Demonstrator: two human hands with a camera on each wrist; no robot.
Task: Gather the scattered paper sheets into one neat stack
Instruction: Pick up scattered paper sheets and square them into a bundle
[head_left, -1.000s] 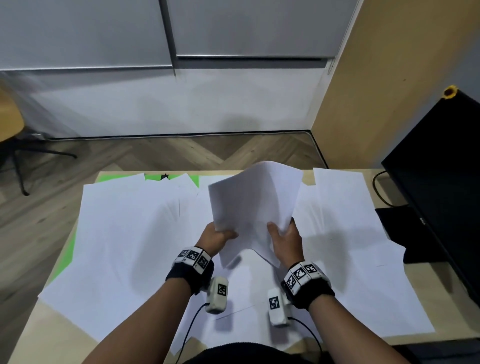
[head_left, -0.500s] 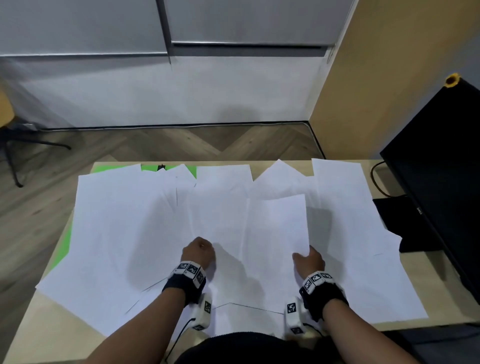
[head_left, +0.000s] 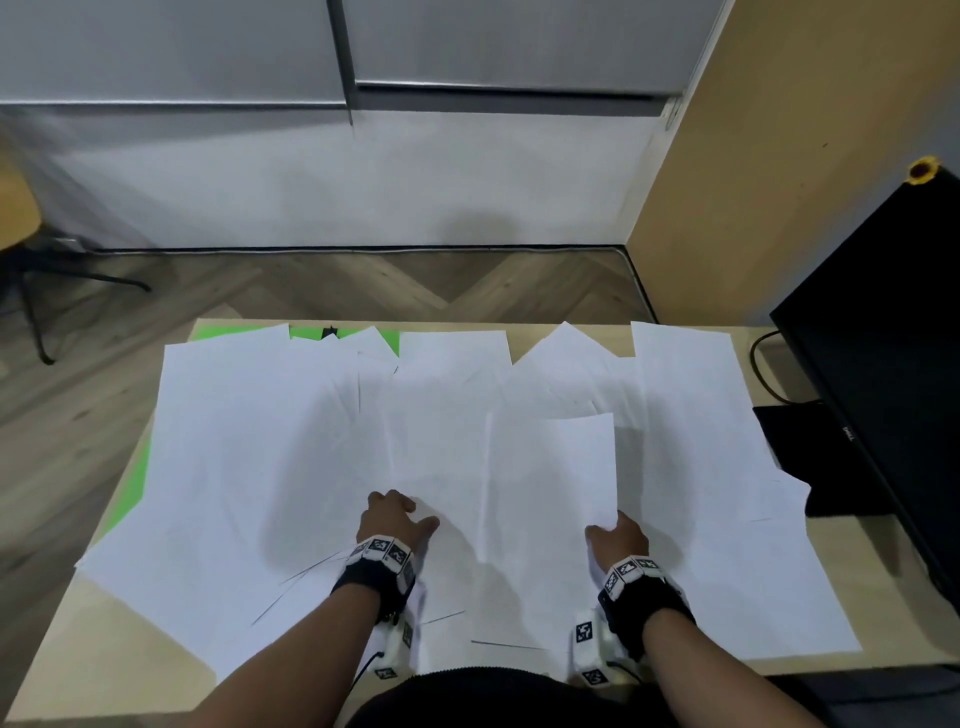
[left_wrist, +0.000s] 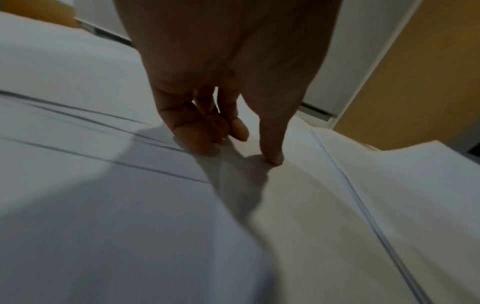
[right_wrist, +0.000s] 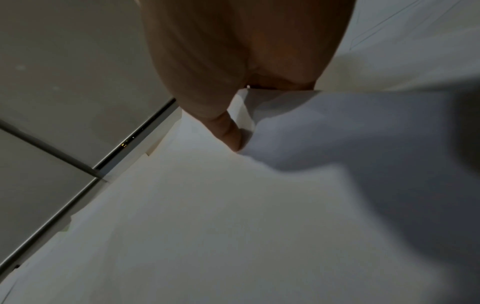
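Several white paper sheets (head_left: 249, 457) lie spread and overlapping over most of the table. One sheet (head_left: 550, 467) lies on top at centre right. My right hand (head_left: 618, 535) pinches its near right corner. In the right wrist view the thumb (right_wrist: 233, 137) lies on this sheet (right_wrist: 233, 205), whose corner is tucked under the palm. My left hand (head_left: 395, 519) rests on the papers left of it, knuckles up. In the left wrist view the fingers (left_wrist: 197, 142) are curled with their tips on the paper (left_wrist: 130, 226); the thumb (left_wrist: 272, 158) presses down, with nothing between them.
A black monitor (head_left: 883, 389) on a black base (head_left: 795, 447) stands along the right edge, with a cable behind. A green mat (head_left: 135, 483) shows under the sheets at the left. Bare wood of the table (head_left: 104, 649) shows near left. A chair (head_left: 21, 223) stands on the floor far left.
A second ago both hands held sheets raised over the table. They lowered them flat and moved apart; the left hand let go, and the right hand keeps the corner.
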